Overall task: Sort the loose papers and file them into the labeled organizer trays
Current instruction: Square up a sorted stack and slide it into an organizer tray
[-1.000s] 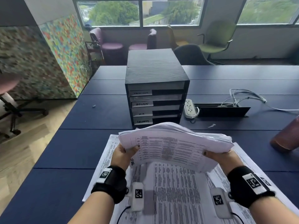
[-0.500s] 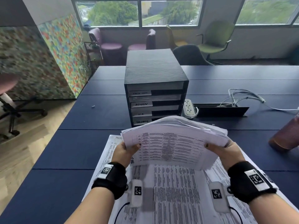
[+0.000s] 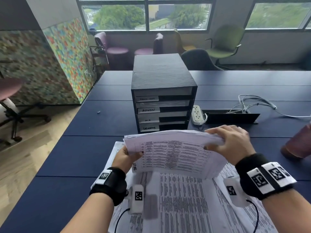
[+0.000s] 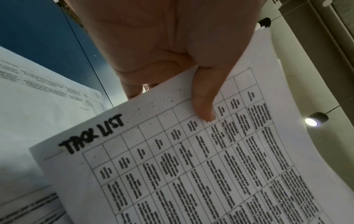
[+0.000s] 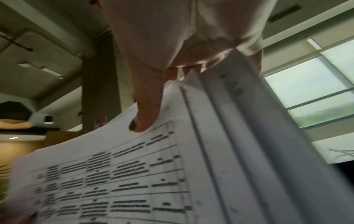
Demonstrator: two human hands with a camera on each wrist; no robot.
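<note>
left hand (image 3: 125,158) pinching the stack of papers (image 3: 175,153) by its left edge | top sheet says TASK LIST, stack's up over the table (image 3: 84,153) in front of the organizer (image 3: 162,93) | right hand (image 3: 229,142) clamped on the right edge | mid-sort I'd say, next that sheet probably goes in the top tray

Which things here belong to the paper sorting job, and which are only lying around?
For the job:
- stack of papers, held by left hand and right hand
- sheets on the table
- labeled organizer

Lying about:
- power strip
- white cables
- brown cup
</note>
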